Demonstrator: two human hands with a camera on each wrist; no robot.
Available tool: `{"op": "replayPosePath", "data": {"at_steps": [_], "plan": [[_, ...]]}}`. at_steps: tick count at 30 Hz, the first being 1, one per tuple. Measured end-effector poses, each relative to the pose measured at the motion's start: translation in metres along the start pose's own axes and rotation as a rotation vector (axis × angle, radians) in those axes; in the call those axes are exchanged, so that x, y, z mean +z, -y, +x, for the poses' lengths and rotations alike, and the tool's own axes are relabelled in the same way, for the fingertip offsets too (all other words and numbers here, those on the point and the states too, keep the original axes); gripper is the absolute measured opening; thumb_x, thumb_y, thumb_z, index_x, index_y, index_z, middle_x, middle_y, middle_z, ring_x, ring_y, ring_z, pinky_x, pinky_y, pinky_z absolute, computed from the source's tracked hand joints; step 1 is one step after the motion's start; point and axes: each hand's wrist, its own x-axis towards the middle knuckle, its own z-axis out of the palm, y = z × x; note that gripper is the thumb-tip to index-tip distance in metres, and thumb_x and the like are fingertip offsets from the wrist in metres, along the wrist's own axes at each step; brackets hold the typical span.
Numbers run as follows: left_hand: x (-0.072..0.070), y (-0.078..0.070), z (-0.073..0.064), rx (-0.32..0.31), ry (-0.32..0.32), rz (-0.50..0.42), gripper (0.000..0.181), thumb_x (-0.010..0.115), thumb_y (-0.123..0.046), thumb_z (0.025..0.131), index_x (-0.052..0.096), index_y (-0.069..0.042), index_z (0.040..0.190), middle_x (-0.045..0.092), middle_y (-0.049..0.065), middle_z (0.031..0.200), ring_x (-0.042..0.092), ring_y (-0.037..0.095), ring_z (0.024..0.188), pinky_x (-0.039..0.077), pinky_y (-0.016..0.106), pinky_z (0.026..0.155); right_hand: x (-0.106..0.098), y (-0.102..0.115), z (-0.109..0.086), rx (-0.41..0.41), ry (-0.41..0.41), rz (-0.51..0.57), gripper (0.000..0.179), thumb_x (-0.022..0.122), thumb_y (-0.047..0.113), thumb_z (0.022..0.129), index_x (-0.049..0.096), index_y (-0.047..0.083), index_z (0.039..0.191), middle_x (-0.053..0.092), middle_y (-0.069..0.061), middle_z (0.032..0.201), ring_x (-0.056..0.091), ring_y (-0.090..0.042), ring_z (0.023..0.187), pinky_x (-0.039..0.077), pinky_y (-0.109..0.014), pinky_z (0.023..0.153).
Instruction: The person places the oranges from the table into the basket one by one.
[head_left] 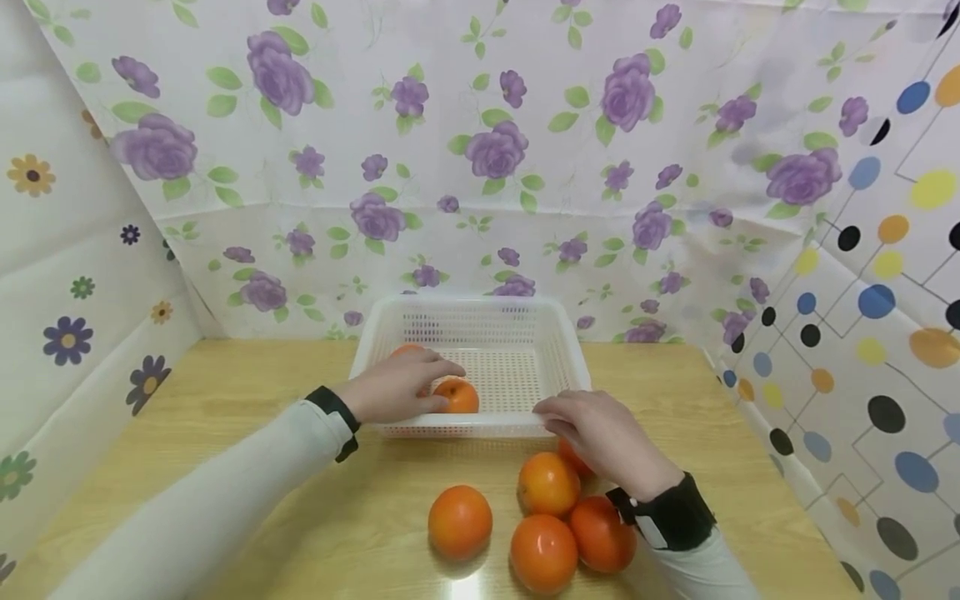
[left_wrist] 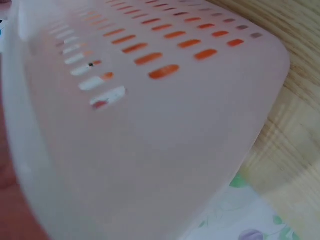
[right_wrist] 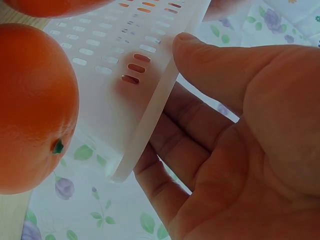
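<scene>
A white perforated plastic basket (head_left: 510,427) stands on the wooden table. Inside its left part my left hand (head_left: 401,387) reaches over the near rim, fingers extended and thumb apart, beside an orange (head_left: 461,398). The thumb overlaps that orange's left side. Behind the hand another orange (head_left: 408,350) is partly hidden. In the left wrist view, the basket's outer wall (left_wrist: 165,140) fills most of the picture and that hand barely shows. My right hand (head_left: 600,433) grips the near rim towards the right corner. Its thumb (right_wrist: 200,55) lies on one side of the rim, its fingers on the other.
In front of the basket, several loose oranges (head_left: 543,554) lie grouped beneath the right forearm, one orange (head_left: 461,522) slightly to their left. A flowered cloth (head_left: 450,167) hangs behind the table (head_left: 337,517), and patterned cloths enclose both sides.
</scene>
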Motion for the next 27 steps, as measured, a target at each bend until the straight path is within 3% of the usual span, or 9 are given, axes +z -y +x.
{"op": "replayPosePath", "data": {"at_steps": [3, 9, 17, 23, 27], "plan": [[0.000, -0.003, -0.006, -0.017, -0.084, 0.057, 0.047, 0.082, -0.022, 0.103, 0.069, -0.010, 0.147, 0.070, 0.013, 0.138, 0.065, 0.031, 0.119, 0.054, 0.050, 0.106, -0.002, 0.001, 0.000, 0.013, 0.012, 0.008, 0.024, 0.080, 0.011, 0.102, 0.081, 0.013, 0.126, 0.080, -0.001, 0.114, 0.074, -0.027, 0.104, 0.061, -0.051, 0.101], [0.002, -0.006, -0.021, -0.081, -0.218, 0.064, 0.050, 0.082, -0.023, 0.103, 0.068, -0.008, 0.148, 0.065, 0.020, 0.145, 0.060, 0.041, 0.134, 0.048, 0.058, 0.116, -0.003, 0.002, 0.001, 0.015, 0.019, 0.020, 0.024, 0.080, 0.011, 0.103, 0.081, 0.013, 0.126, 0.080, -0.001, 0.114, 0.074, -0.027, 0.104, 0.061, -0.051, 0.101], [0.014, -0.005, -0.041, -0.125, -0.314, 0.060, 0.056, 0.081, -0.028, 0.104, 0.064, -0.009, 0.154, 0.052, 0.023, 0.162, 0.048, 0.043, 0.149, 0.039, 0.060, 0.125, -0.001, 0.001, 0.001, 0.024, 0.032, 0.022, 0.024, 0.080, 0.013, 0.103, 0.081, 0.014, 0.127, 0.080, 0.001, 0.116, 0.075, -0.025, 0.106, 0.061, -0.050, 0.102], [0.020, -0.006, -0.053, -0.072, -0.409, 0.093, 0.056, 0.084, -0.029, 0.102, 0.067, -0.005, 0.149, 0.051, 0.021, 0.163, 0.047, 0.044, 0.149, 0.037, 0.061, 0.125, -0.001, 0.001, 0.001, 0.026, 0.031, 0.017, 0.024, 0.079, 0.013, 0.103, 0.081, 0.014, 0.128, 0.080, 0.000, 0.118, 0.075, -0.027, 0.108, 0.061, -0.052, 0.102], [0.024, -0.005, -0.060, -0.047, -0.435, 0.141, 0.056, 0.082, -0.032, 0.103, 0.067, -0.005, 0.149, 0.050, 0.019, 0.165, 0.047, 0.044, 0.150, 0.036, 0.062, 0.126, -0.001, 0.001, 0.001, 0.028, 0.029, 0.005, 0.025, 0.080, 0.013, 0.103, 0.081, 0.015, 0.128, 0.080, -0.001, 0.119, 0.075, -0.029, 0.109, 0.060, -0.053, 0.102]]}}
